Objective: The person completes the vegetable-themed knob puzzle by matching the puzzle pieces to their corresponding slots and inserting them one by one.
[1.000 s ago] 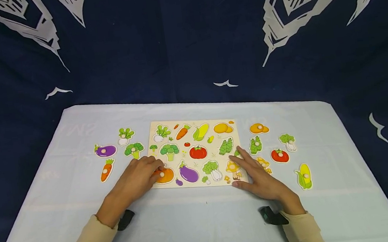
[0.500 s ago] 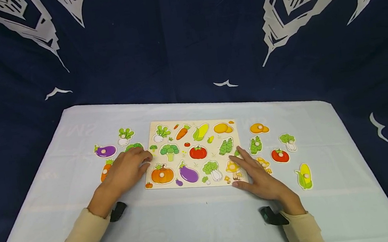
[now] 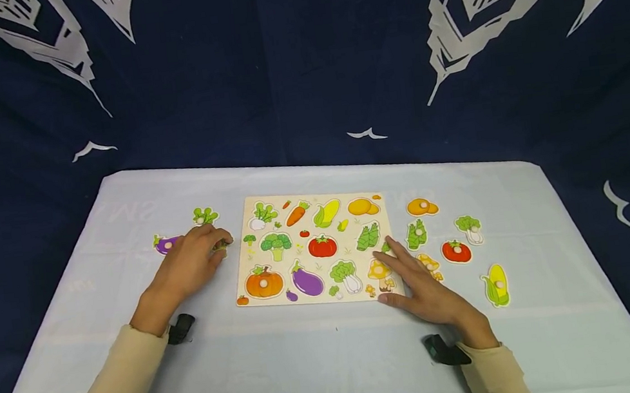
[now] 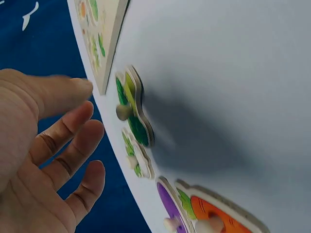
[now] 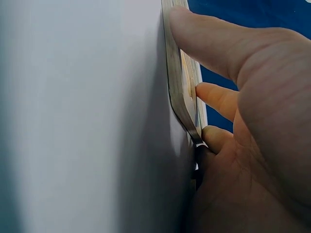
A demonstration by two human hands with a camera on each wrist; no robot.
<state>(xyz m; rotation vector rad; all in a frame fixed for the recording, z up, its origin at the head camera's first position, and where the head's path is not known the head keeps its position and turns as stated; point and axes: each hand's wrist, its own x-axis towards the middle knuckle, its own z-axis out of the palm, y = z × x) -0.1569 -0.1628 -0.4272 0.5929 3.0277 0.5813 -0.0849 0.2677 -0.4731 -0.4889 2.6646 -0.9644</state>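
Observation:
My left hand (image 3: 188, 263) is over the left pieces, its fingers loosely bent around the broccoli puzzle piece (image 4: 138, 127), most of which it hides in the head view. The left wrist view has thumb and fingers apart from that piece's wooden knob (image 4: 124, 112), holding nothing. The right hand (image 3: 422, 294) rests with spread fingers on the right edge of the wooden vegetable puzzle board (image 3: 293, 260). In the board's lower left sits the pumpkin piece (image 3: 265, 284) with its knob. Beside the left hand lie an eggplant piece (image 4: 167, 200) and a carrot piece (image 4: 198, 206).
A radish piece (image 3: 205, 215) lies behind the left hand. On the white table (image 3: 312, 372), right of the board, are potato (image 3: 420, 206), asparagus (image 3: 415, 237), bok choy (image 3: 468, 226), tomato (image 3: 457, 253), mushroom (image 3: 429, 262) and corn (image 3: 495, 292) pieces. A dark blue curtain (image 3: 302, 81) hangs behind.
My left hand has let go of the pumpkin piece, which stays in the board, and moved left and away from me to the broccoli piece. The right hand has stayed on the board.

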